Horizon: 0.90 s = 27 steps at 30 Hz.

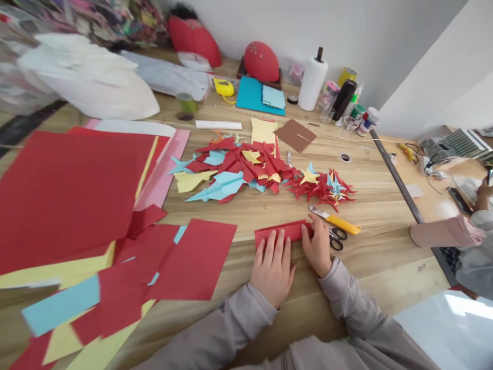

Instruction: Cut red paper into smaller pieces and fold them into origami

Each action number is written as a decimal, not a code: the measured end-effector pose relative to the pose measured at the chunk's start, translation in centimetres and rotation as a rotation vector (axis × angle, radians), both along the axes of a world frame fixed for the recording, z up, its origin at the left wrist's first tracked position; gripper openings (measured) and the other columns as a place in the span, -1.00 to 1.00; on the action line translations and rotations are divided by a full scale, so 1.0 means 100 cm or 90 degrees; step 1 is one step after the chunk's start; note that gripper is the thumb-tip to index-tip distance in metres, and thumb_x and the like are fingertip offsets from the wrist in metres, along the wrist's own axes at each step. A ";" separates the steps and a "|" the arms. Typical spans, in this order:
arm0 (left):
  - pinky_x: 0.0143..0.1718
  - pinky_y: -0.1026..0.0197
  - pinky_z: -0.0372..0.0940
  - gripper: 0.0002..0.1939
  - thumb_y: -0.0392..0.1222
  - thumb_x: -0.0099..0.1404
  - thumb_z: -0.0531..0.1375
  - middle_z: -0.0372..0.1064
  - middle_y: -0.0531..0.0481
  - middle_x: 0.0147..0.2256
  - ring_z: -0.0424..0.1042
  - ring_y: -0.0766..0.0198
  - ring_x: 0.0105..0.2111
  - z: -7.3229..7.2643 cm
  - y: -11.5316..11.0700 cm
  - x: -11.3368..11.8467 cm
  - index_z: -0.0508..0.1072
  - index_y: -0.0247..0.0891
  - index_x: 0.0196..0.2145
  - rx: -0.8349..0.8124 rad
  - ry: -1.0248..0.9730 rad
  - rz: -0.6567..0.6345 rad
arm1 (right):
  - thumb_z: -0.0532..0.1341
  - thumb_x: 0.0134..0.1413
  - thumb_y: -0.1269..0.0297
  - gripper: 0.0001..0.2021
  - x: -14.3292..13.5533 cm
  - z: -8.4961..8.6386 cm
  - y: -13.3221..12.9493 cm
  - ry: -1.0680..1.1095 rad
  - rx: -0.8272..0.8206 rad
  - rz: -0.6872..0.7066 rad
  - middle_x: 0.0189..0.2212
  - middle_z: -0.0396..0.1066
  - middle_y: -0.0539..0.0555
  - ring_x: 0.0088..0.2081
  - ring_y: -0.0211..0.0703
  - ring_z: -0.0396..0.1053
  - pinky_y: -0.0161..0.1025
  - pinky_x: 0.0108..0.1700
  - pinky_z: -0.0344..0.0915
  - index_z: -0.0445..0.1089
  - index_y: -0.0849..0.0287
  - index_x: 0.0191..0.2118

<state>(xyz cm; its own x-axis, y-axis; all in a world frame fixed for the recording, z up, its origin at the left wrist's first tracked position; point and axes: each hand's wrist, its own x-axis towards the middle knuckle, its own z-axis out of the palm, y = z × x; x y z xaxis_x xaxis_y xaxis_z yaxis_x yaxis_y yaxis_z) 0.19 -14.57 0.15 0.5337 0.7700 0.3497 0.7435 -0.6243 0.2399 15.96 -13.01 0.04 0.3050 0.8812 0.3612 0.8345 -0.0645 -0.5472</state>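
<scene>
A red sheet of paper (293,231), folded into a narrow strip, lies on the wooden table in front of me. My left hand (271,272) rests flat on it, fingers stretched out over its lower edge. At the strip's right end, my right hand (319,249) grips the paper between thumb and fingers. Just right of that hand lie black-handled scissors (337,238), partly hidden, and a yellow utility knife (341,222). Beyond my hands sit a pile of folded paper planes (227,185) and a heap of small pointed paper shapes (321,187), mostly red with some blue and yellow.
Loose red squares (200,259) and large red sheets (73,190) cover the left side. Along the back stand a yellow tape measure (224,88), blue paper (246,97), a white roll (313,82) and several bottles. A pink cylinder (442,232) lies right, near another person's sleeve (477,257).
</scene>
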 end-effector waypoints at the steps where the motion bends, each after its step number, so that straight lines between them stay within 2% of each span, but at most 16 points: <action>1: 0.20 -0.19 0.06 -0.45 -0.05 0.31 0.10 0.18 -0.39 0.22 0.18 -0.22 0.23 0.001 -0.001 -0.001 0.38 -0.46 0.14 -0.014 0.006 -0.005 | 0.04 0.27 0.21 -0.68 0.000 0.000 -0.002 0.002 0.002 -0.013 -0.33 0.46 0.17 -0.28 -0.02 0.43 -0.03 -0.12 0.35 0.31 0.26 0.03; 3: 0.19 -0.17 0.05 -0.45 -0.03 0.33 0.09 0.19 -0.38 0.22 0.20 -0.22 0.21 0.002 -0.003 -0.003 0.38 -0.47 0.14 -0.032 0.011 -0.013 | 0.07 0.27 0.18 -0.67 0.000 0.000 -0.006 0.013 -0.002 -0.028 -0.44 0.41 0.07 -0.39 -0.08 0.39 -0.09 -0.21 0.36 0.30 0.25 0.04; 5: 0.21 -0.19 0.01 -0.44 -0.01 0.34 0.08 0.21 -0.37 0.21 0.21 -0.24 0.20 0.003 -0.005 -0.004 0.38 -0.47 0.14 -0.038 0.003 -0.013 | 0.10 0.26 0.15 -0.64 -0.001 0.000 -0.011 0.024 -0.005 -0.046 -0.47 0.38 0.03 -0.44 -0.13 0.36 -0.13 -0.26 0.37 0.26 0.25 0.07; 10: 0.24 -0.20 -0.07 -0.43 0.00 0.33 0.10 0.20 -0.37 0.22 0.17 -0.26 0.22 0.003 -0.004 -0.006 0.37 -0.48 0.15 -0.059 -0.012 -0.020 | 0.15 0.24 0.16 -0.57 -0.003 0.007 -0.020 0.030 -0.015 -0.076 -0.35 0.42 0.09 -0.36 -0.16 0.40 -0.18 -0.26 0.40 0.19 0.24 0.15; 13: 0.23 -0.18 -0.05 -0.44 0.00 0.33 0.09 0.21 -0.35 0.21 0.17 -0.25 0.22 0.005 -0.003 -0.006 0.37 -0.45 0.15 -0.070 -0.022 -0.016 | 0.15 0.24 0.20 -0.57 -0.003 0.013 -0.023 0.043 -0.042 -0.086 -0.33 0.44 0.08 -0.45 -0.25 0.38 -0.28 -0.39 0.37 0.15 0.22 0.17; 16: 0.22 -0.12 -0.05 -0.49 -0.04 0.37 0.04 0.25 -0.32 0.20 0.21 -0.14 0.20 0.007 -0.005 -0.007 0.38 -0.43 0.14 -0.061 -0.036 0.003 | 0.13 0.26 0.22 -0.61 -0.004 0.017 -0.024 0.047 -0.098 -0.073 -0.44 0.41 -0.02 -0.57 -0.30 0.31 -0.35 -0.52 0.27 0.17 0.22 0.15; 21: 0.24 -0.01 -0.07 -0.51 -0.06 0.39 0.02 0.29 -0.31 0.17 0.30 0.03 0.11 0.010 -0.006 -0.007 0.37 -0.42 0.14 -0.049 -0.040 0.016 | 0.12 0.25 0.17 -0.68 -0.004 0.017 -0.022 -0.009 -0.136 -0.082 -0.48 0.42 -0.02 -0.56 -0.29 0.32 -0.34 -0.50 0.26 0.27 0.23 0.03; 27: 0.27 -0.15 -0.12 -0.47 -0.02 0.36 0.04 0.26 -0.37 0.18 0.18 -0.15 0.21 0.010 -0.002 -0.009 0.38 -0.46 0.13 -0.094 -0.047 -0.010 | 0.11 0.27 0.13 -0.72 -0.003 0.018 -0.018 -0.034 -0.132 -0.086 -0.50 0.43 -0.02 -0.58 -0.29 0.31 -0.33 -0.47 0.26 0.32 0.23 -0.06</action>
<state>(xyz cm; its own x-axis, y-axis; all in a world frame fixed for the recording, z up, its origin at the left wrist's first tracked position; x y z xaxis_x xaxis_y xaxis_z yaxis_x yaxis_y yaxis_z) -0.72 -14.78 1.17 0.5230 0.8078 0.2719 0.7112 -0.5895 0.3831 15.63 -14.81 1.85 0.4102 0.8907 0.1960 0.8384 -0.2837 -0.4655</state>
